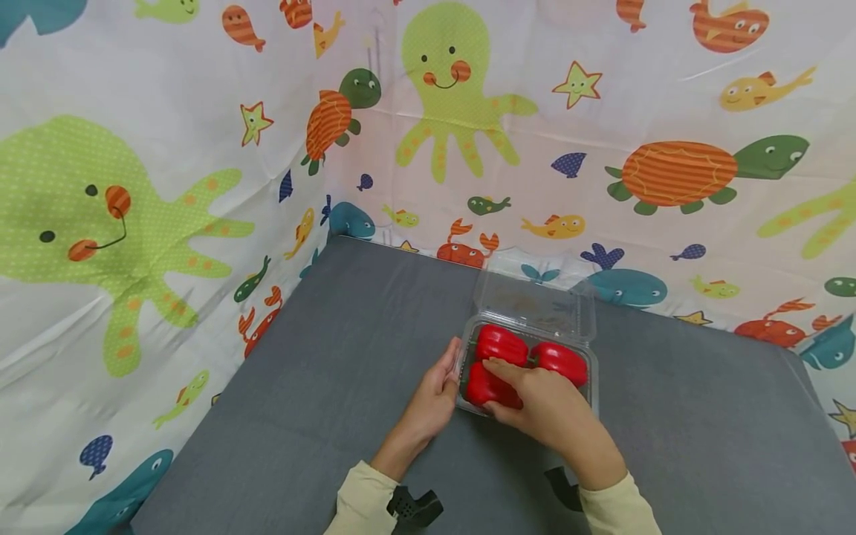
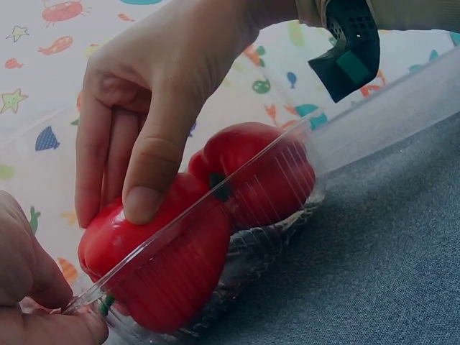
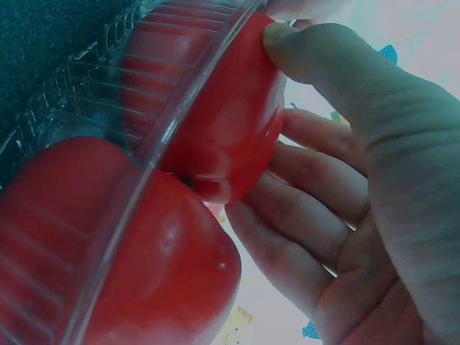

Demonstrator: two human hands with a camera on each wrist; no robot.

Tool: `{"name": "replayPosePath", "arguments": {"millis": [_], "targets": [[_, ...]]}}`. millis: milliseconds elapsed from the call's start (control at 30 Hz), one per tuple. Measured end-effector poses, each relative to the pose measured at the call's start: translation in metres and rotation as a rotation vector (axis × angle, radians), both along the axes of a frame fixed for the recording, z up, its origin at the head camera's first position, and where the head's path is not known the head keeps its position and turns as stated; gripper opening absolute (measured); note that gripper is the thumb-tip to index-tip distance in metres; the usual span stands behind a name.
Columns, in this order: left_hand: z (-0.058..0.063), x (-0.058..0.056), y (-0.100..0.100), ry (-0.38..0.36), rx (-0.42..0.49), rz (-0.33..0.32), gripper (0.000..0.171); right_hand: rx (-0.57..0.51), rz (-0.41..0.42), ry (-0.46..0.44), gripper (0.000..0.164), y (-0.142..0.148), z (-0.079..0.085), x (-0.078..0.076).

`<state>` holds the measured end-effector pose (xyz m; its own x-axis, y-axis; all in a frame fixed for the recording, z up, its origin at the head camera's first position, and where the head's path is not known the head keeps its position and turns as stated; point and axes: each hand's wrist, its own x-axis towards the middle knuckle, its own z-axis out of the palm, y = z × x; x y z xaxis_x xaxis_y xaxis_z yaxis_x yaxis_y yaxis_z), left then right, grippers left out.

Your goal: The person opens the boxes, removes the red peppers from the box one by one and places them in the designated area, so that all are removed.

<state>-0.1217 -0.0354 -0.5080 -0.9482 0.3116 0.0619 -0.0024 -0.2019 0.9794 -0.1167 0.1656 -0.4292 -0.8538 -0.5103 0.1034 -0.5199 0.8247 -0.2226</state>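
Observation:
Three red bell peppers lie in a clear plastic clamshell box with its lid folded back. One is the back-left pepper, another the back-right pepper. My right hand grips the front-left pepper, thumb on the near side and fingers over the far side. In the left wrist view that pepper sits partly above the box rim, its green stem toward my left hand. There the left thumb and fingers pinch the rim. In the head view the left hand holds the box's left side.
The box stands on a grey cloth-covered table, near its back edge. Behind and to the left hangs a white curtain with printed sea animals. The raised lid reaches close to the back curtain. Dark straps are around both wrists.

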Motion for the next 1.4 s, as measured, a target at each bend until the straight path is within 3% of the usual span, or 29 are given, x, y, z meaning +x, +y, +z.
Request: {"name": "replayPosePath", "arguments": {"millis": [533,767,1400], "targets": [[0.002,0.000,0.000,0.007,-0.022,0.003,0.063,-0.084,0.006,-0.077,0.070,0.009,0.002,-0.003],[0.001,0.000,0.000,0.010,-0.024,0.011,0.063,-0.068,-0.008,-0.130,0.078,0.007,0.004,-0.001],[0.001,0.001,0.000,0.010,-0.022,0.000,0.063,-0.127,0.011,-0.139,0.079,0.012,-0.004,-0.001]]}}
